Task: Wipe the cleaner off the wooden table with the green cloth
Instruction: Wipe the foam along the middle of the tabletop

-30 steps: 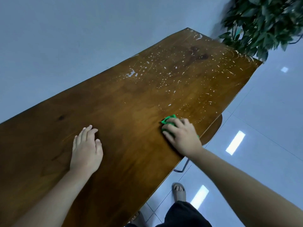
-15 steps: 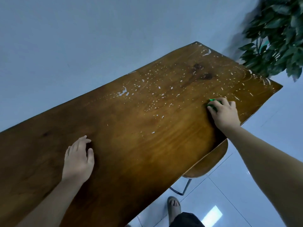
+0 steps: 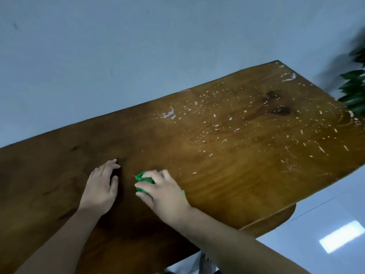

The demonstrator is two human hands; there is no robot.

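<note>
A long wooden table (image 3: 227,175) runs from lower left to upper right. White flecks of cleaner (image 3: 233,119) cover its far right half, with a bigger smear (image 3: 168,114) near the back edge. My right hand (image 3: 164,191) presses down on a bunched green cloth (image 3: 143,179) near the table's middle; only the cloth's left part and a sliver at the right show. Just left of it, my left hand (image 3: 101,187) lies flat on the wood, fingers apart, holding nothing.
A plain grey-blue wall (image 3: 138,56) stands right behind the table. A leafy green plant (image 3: 353,88) hangs at the far right end. A rounded wooden chair seat (image 3: 276,220) sticks out under the front edge, over a glossy tiled floor (image 3: 325,224).
My right hand has swept the green cloth from the far right front of the table back to the middle, close to my left hand. The view has shifted left.
</note>
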